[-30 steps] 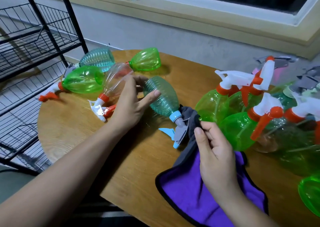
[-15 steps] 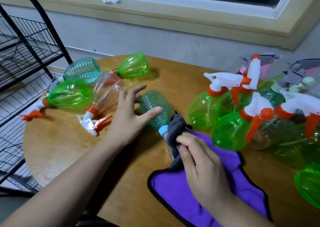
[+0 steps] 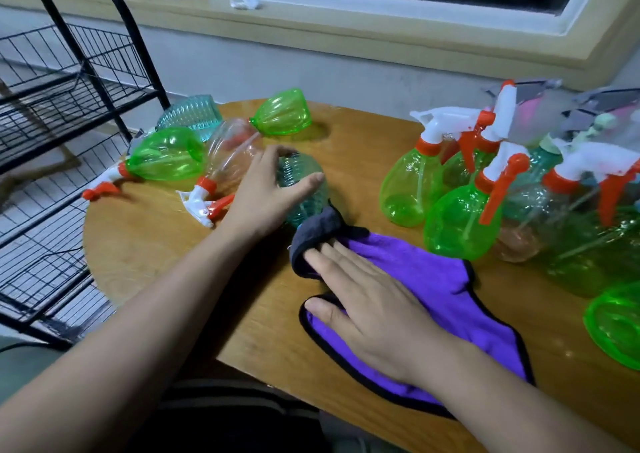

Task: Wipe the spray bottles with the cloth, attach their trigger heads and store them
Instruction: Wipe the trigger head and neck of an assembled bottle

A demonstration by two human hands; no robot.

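Left grip clasps the lying bottle, whose neck points toward the flat, straight-fingered right grip pressing the cloth.

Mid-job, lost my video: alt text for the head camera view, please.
The left hand grips a teal bottle lying on the round wooden table, while the right hand rests flat on the purple cloth, whose grey end covers the bottle's neck. Other bottles lie to the left by a black wire rack; green bottles stand upright to the right.
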